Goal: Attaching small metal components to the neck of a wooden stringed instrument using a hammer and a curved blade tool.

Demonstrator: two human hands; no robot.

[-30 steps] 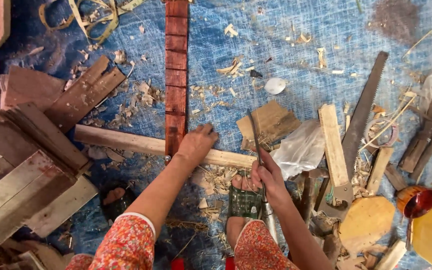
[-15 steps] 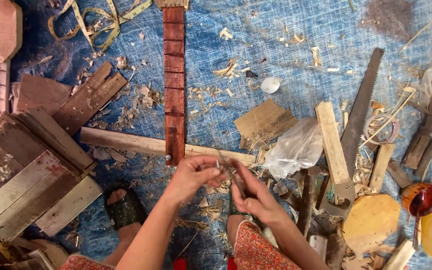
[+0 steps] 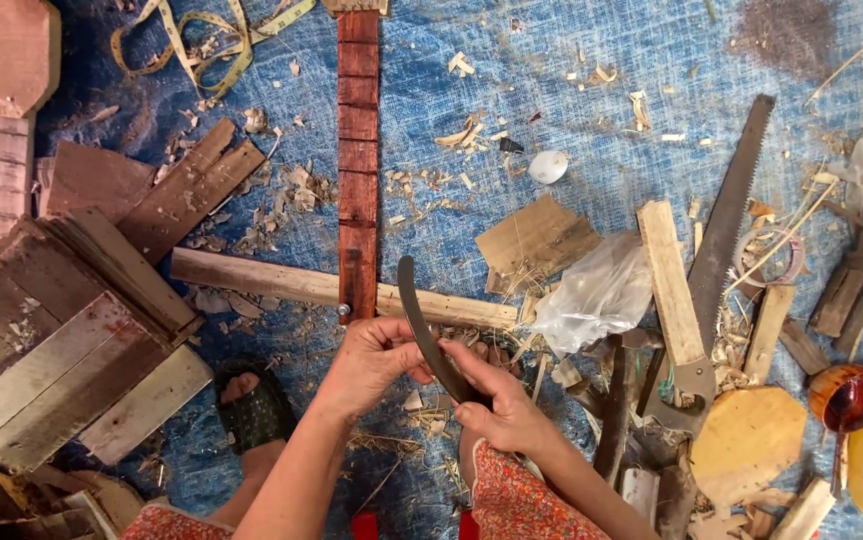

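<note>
Blue tarp [image 3: 571, 90] covers floor — strewn with wood shavings [image 3: 281, 195], even daylight.

Overhead view of a blue tarp [image 3: 571, 60] littered with wood shavings and offcuts. At lower centre, the left hand [image 3: 366, 365] and right hand [image 3: 501, 405] together hold a dark curved blade [image 3: 421, 325], its tip pointing up. Just above lies a pale wooden batten [image 3: 261, 280], crossed by a long red fretted strip [image 3: 357, 150]. A handsaw [image 3: 726, 225] lies at right, a yellow measuring tape [image 3: 201, 45] at upper left.
</note>
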